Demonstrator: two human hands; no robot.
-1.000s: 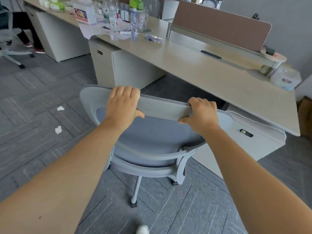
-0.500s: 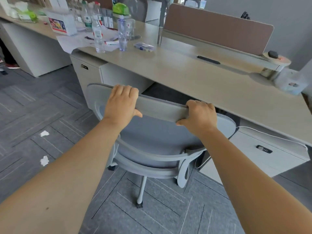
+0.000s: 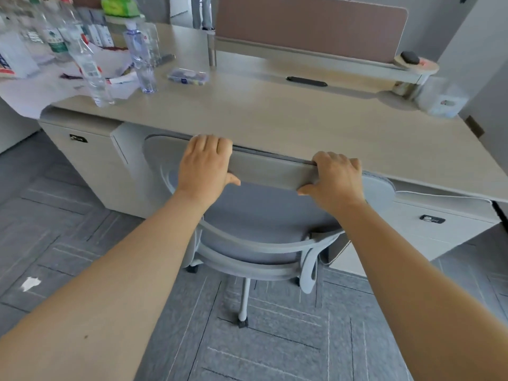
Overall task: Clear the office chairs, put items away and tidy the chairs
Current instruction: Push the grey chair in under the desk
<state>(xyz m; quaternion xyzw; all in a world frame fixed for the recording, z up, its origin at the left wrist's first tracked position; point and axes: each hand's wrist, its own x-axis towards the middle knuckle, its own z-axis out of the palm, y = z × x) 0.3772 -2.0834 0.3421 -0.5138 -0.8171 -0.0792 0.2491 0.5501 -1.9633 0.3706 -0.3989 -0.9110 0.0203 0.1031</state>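
Note:
A grey office chair [image 3: 264, 215] on casters stands right in front of me, its backrest top touching the front edge of the beige desk [image 3: 288, 119]. My left hand [image 3: 204, 167] grips the top rim of the backrest on the left. My right hand [image 3: 336, 178] grips the same rim on the right. The seat is hidden behind the backrest, under the desk. One caster leg shows below.
Several water bottles [image 3: 89, 70], papers and a small clear box [image 3: 187, 76] crowd the desk's left part. A brown divider panel [image 3: 310, 26] runs along the back. Drawer cabinets [image 3: 82, 149] flank the chair. A white paper scrap [image 3: 30, 283] lies on the grey carpet.
The chair has rolled forward from the open floor to the desk, and its backrest now meets the desk edge. Both hands kept their grip on the backrest.

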